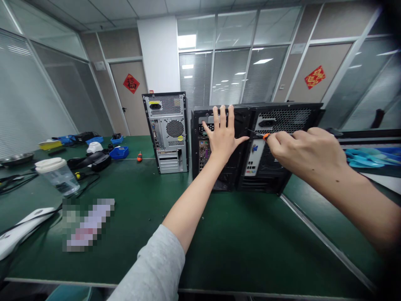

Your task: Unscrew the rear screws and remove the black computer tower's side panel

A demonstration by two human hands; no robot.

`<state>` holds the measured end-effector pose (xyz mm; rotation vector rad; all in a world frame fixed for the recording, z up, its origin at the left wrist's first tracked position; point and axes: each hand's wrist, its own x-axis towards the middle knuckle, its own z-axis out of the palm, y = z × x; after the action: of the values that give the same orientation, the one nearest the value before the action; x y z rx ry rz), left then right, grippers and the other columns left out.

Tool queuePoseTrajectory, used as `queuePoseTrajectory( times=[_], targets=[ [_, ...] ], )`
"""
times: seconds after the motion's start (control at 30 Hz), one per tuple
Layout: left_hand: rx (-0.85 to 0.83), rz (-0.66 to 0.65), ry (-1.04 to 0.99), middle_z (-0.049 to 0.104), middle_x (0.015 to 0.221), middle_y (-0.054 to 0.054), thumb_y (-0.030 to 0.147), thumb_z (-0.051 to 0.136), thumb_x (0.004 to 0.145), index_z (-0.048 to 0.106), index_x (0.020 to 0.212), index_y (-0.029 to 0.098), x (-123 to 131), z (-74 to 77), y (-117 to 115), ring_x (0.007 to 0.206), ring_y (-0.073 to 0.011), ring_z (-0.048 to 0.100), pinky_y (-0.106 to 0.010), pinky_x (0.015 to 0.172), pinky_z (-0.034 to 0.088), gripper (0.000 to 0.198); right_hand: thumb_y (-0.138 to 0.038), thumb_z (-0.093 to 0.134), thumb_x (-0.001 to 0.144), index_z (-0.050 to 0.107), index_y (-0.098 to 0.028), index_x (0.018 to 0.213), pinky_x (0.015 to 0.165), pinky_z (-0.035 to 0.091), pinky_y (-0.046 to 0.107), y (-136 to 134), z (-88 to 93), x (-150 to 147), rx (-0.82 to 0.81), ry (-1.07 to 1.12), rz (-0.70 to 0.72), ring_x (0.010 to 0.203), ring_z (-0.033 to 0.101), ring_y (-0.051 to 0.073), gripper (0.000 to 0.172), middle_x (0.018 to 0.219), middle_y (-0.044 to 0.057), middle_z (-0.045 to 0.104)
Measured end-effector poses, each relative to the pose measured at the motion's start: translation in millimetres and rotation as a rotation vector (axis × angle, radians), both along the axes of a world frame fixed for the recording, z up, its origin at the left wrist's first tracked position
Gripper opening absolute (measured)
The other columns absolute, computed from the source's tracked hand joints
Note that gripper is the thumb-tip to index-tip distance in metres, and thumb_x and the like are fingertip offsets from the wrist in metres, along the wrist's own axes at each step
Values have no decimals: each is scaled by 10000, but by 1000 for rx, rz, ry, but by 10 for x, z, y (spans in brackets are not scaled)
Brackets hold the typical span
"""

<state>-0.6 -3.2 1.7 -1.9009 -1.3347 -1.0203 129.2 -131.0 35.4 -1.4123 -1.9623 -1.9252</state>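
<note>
My left hand (223,136) lies spread against the back of a black computer case (200,125), fingers pointing up. Gripped in my right hand (302,152) is a screwdriver (266,136) with an orange and black handle, mostly hidden by the fingers. Its thin shaft points left, and the tip is at the right edge of that case, by the gap to a second black computer case (275,125). Whether the tip sits in a screw is too small to tell. The second case stands directly to the right, its ports and power socket facing me.
A silver computer case (171,129) stands to the left. Another orange screwdriver (139,157) is on the green table (257,251), near a blue bin (119,152). Small screws (163,216) lie in front. A lidded plastic cup (58,175), cables and a blurred flat item (90,225) are at left.
</note>
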Motion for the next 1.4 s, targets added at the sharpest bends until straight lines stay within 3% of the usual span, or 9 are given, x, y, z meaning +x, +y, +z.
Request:
queuePoseTrajectory(
  times=[0.33, 0.73, 1.0, 1.23, 1.4],
  targets=[
    [1, -4, -2, 190, 1596, -145, 740, 551, 752, 153, 1558, 184, 3, 0, 0, 1477, -390, -38, -663, 1109, 200, 1056, 2, 410, 791, 499, -176, 524, 484, 158, 255, 27, -48, 11, 50, -2, 51, 413, 515, 178, 333, 448, 6, 519],
    [-14, -4, -3, 169, 1602, -139, 735, 561, 746, 148, 1559, 186, 2, 9, -13, 1475, -392, -37, -656, 1112, 201, 1064, 5, 344, 812, 591, -136, 596, 493, 152, 266, 14, -49, 0, -99, 141, -48, 408, 484, 155, 357, 501, 40, 561],
    [-29, -5, 4, 162, 1603, -144, 730, 552, 757, 140, 1560, 179, -11, 21, -37, 1476, -392, -40, -649, 1107, 222, 1057, -11, 290, 824, 627, -118, 606, 473, 130, 271, -1, -37, -30, -142, 207, -87, 372, 376, 141, 416, 494, 66, 540],
    [-25, -9, -2, 169, 1603, -138, 709, 603, 734, 120, 1562, 194, -5, 22, -39, 1474, -398, -52, -661, 1102, 221, 1088, -46, 314, 851, 669, -114, 687, 439, 133, 264, -30, -35, -79, -207, 286, -227, 402, 461, 155, 397, 552, 86, 587],
    [-24, -3, -8, 189, 1597, -142, 731, 586, 732, 132, 1561, 196, -1, 21, -33, 1475, -395, -41, -673, 1106, 194, 1086, -86, 309, 884, 644, -117, 688, 451, 139, 262, -7, -71, -68, -206, 338, -243, 462, 549, 180, 390, 587, 96, 621]
  ],
)
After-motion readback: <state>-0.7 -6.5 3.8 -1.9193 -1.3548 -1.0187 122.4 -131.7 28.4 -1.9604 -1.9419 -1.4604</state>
